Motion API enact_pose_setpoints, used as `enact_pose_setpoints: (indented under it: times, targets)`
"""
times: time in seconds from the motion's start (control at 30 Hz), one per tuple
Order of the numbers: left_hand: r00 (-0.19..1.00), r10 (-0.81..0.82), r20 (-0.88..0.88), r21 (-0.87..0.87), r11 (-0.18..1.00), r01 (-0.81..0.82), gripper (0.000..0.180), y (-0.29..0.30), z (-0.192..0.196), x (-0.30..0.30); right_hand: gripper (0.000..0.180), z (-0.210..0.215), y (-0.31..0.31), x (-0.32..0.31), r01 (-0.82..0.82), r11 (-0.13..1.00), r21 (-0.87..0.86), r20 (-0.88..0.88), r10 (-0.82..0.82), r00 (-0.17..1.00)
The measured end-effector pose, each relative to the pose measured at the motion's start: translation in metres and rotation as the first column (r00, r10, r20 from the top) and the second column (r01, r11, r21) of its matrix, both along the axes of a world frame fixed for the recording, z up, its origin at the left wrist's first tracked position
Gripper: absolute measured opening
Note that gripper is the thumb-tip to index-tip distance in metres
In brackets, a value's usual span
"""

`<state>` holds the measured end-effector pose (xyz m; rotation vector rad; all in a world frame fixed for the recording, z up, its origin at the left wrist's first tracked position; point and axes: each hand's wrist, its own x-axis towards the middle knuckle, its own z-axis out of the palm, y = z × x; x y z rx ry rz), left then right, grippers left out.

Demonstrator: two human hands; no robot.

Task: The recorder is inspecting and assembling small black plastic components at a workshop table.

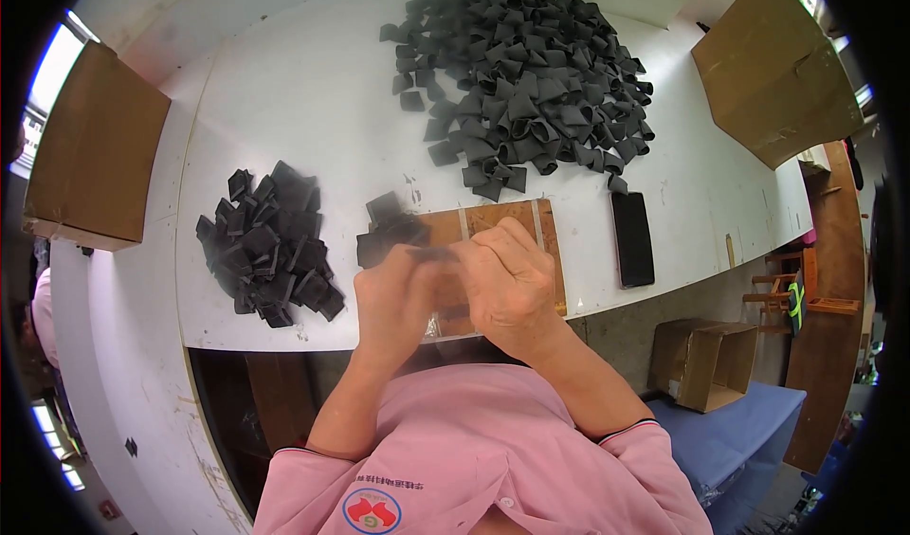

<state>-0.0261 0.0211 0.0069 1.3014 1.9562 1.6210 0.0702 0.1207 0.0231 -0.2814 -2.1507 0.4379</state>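
Both hands are close together above a brown board (438, 222) crossed by pale tape strips, at the table's near edge. A small black fabric piece (436, 253), blurred and mostly covered by fingers, stretches between them. My left hand (391, 296) is closed on its left end, and my right hand (512, 284) pinches the right end. Just beyond my left hand, a few black fabric pieces (384, 208) lie at the board's left side. Farther left sits a heap of flat, folded black pieces (270, 246). A larger mound of dark grey fabric loops (540, 90) covers the far middle.
A black phone (633, 239) lies right of the board on the white table (303, 90). Cardboard boxes stand at the left (100, 146) and far right (777, 71). An open carton (703, 364) rests on a blue-covered surface (749, 431) below right.
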Motion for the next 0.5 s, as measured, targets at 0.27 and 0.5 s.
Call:
enact_pose_setpoints:
  times: [0.27,0.5]
  targets:
    - [0.944,-0.010,0.329,0.322,0.941,-0.103,0.032,-0.002,0.015,0.006,0.012,0.016,-0.001,0.005,-0.063,0.993,-0.100,0.091,0.072,0.993]
    - [0.924,-0.074,0.375,0.265,0.964,-0.031,0.010,0.001,0.023,-0.006,0.012,0.021,-0.002,0.005,-0.056,0.979,-0.195,0.044,0.066,0.997]
